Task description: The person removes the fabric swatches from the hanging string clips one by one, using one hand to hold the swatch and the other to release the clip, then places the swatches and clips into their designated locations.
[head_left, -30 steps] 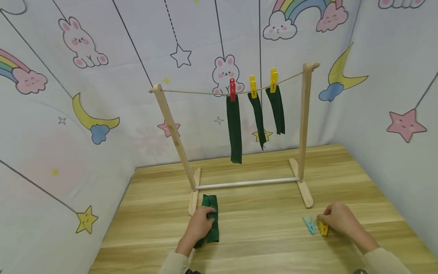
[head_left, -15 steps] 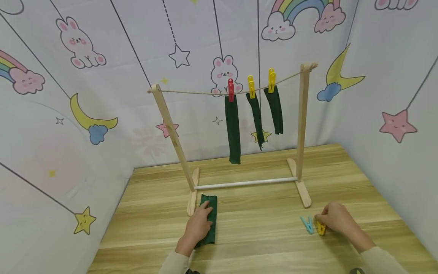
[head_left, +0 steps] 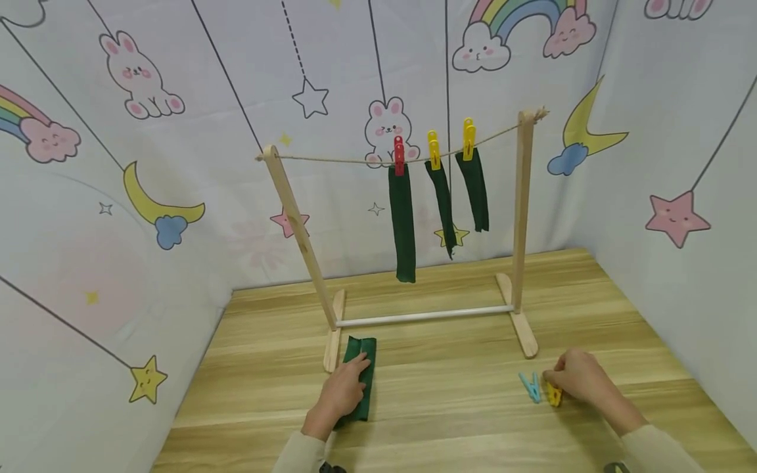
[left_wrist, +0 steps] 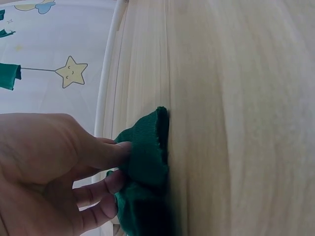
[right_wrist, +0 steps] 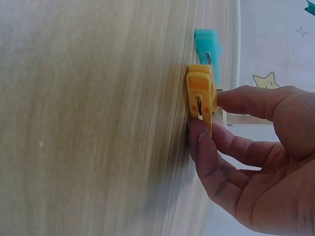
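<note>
On the table, a folded dark green cloth strip (head_left: pixel 368 394) lies by the left foot of a small clothesline rack. My left hand (head_left: pixel 342 389) rests on this strip, index finger stretched forward and thumb apart. The left wrist view has the thumb tip and other fingertips touching the green cloth (left_wrist: pixel 147 152); the index tip is mostly hidden there. My right hand (head_left: pixel 582 376) pinches a yellow clothespin (right_wrist: pixel 200 91) between thumb and fingers at the tabletop. Just left of it in the head view lies a light blue clothespin (head_left: pixel 531 387).
The wooden rack (head_left: pixel 523 217) carries a rope (head_left: pixel 337 159) with three hanging green strips. One strip has a red clothespin (head_left: pixel 399 156); yellow clothespins (head_left: pixel 434 150) hold the others. A white rod (head_left: pixel 426 316) joins the rack's feet. A patterned cloth wall stands behind.
My left hand has shifted over the strip; its fingers spread forward, then the index drew in slightly. The cloth's two flaps now lie closer together. My right hand keeps its pinch, almost still.
</note>
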A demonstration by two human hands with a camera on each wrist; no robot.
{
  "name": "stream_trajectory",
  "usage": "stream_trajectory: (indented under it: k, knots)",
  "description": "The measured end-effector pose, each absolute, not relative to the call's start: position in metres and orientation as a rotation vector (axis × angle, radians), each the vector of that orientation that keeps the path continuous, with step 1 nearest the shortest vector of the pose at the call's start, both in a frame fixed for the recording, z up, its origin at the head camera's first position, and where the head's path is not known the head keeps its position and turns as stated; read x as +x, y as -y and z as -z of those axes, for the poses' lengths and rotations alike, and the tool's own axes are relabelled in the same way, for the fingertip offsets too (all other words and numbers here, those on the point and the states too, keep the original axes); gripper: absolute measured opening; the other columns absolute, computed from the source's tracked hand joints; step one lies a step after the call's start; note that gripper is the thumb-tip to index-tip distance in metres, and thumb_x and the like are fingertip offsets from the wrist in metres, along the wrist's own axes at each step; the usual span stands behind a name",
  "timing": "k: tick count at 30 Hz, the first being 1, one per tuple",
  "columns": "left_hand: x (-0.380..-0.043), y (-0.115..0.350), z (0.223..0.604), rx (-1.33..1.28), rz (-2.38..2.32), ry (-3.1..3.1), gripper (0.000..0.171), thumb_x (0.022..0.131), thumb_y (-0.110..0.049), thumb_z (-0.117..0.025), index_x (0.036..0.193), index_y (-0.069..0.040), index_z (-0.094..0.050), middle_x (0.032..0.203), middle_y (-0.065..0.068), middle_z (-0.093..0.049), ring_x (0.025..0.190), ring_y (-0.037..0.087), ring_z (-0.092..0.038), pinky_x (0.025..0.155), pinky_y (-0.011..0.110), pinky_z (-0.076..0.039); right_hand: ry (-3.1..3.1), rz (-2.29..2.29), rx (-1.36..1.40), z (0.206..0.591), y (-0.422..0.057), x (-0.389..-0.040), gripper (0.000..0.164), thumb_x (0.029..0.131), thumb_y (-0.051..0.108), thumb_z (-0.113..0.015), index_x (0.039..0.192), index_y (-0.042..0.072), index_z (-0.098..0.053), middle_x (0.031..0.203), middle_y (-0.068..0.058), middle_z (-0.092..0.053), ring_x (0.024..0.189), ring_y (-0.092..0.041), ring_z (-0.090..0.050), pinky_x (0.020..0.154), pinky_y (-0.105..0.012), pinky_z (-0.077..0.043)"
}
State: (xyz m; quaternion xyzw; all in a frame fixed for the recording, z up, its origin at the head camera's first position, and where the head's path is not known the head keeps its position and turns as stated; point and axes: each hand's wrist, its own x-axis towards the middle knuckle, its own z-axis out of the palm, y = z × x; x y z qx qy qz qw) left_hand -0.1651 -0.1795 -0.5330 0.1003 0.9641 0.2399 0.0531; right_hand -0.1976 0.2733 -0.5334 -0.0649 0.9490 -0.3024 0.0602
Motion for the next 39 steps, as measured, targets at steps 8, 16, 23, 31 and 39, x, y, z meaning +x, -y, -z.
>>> stream_trajectory:
  k: [8, 16, 23, 31, 39]
  knots:
    - [-0.1635, 0.1827, 0.5346, 0.328, -0.733, -2.929, 0.048, 0.088, 0.008, -0.069, 0.135, 0.004, -0.059, 0.148, 0.019, -0.047, 0.123, 0.047, -0.048, 0.061, 0.032, -0.047, -2.860, 0.920, -0.186, 0.5320, -0.2723, -0.1970, 0.024, 0.082, 0.016, -0.072, 0.064, 0.005, -0.062, 0.054, 0.002, -0.051, 0.049, -0.012, -0.044, 0.046, -0.025, -0.036]
    - [-0.1637, 0.1817, 0.5344, 0.304, -0.772, -2.924, 0.047, 0.089, 0.007, -0.068, 0.135, 0.005, -0.058, 0.149, 0.020, -0.046, 0.128, 0.053, -0.042, 0.070, 0.038, -0.051, -2.862, 0.910, -0.190, 0.5314, -0.2727, -0.1991, 0.023, 0.083, 0.017, -0.073, 0.068, 0.001, -0.066, 0.058, 0.001, -0.055, 0.052, -0.013, -0.047, 0.048, -0.028, -0.039]
    - [-0.1630, 0.1800, 0.5341, 0.278, -0.796, -2.928, 0.045, 0.090, 0.006, -0.067, 0.134, 0.006, -0.058, 0.148, 0.022, -0.046, 0.131, 0.054, -0.040, 0.090, 0.055, -0.049, -2.866, 0.910, -0.192, 0.5312, -0.2730, -0.1998, 0.023, 0.083, 0.017, -0.073, 0.071, -0.001, -0.067, 0.062, 0.000, -0.056, 0.054, -0.015, -0.049, 0.050, -0.030, -0.041]
    - [-0.1624, 0.1809, 0.5338, 0.278, -0.803, -2.926, 0.046, 0.089, 0.007, -0.067, 0.134, 0.006, -0.058, 0.149, 0.022, -0.045, 0.127, 0.049, -0.044, 0.083, 0.048, -0.051, -2.878, 0.886, -0.204, 0.5321, -0.2741, -0.2000, 0.022, 0.084, 0.018, -0.072, 0.077, -0.002, -0.068, 0.067, -0.002, -0.059, 0.057, -0.016, -0.050, 0.052, -0.031, -0.042]
    - [-0.1625, 0.1828, 0.5346, 0.273, -0.849, -2.931, 0.045, 0.091, 0.007, -0.065, 0.136, 0.004, -0.057, 0.149, 0.022, -0.045, 0.126, 0.048, -0.045, 0.077, 0.044, -0.051, -2.876, 0.904, -0.228, 0.5304, -0.2777, -0.2004, 0.022, 0.089, 0.019, -0.071, 0.079, 0.000, -0.069, 0.069, -0.001, -0.061, 0.061, -0.017, -0.052, 0.055, -0.033, -0.043]
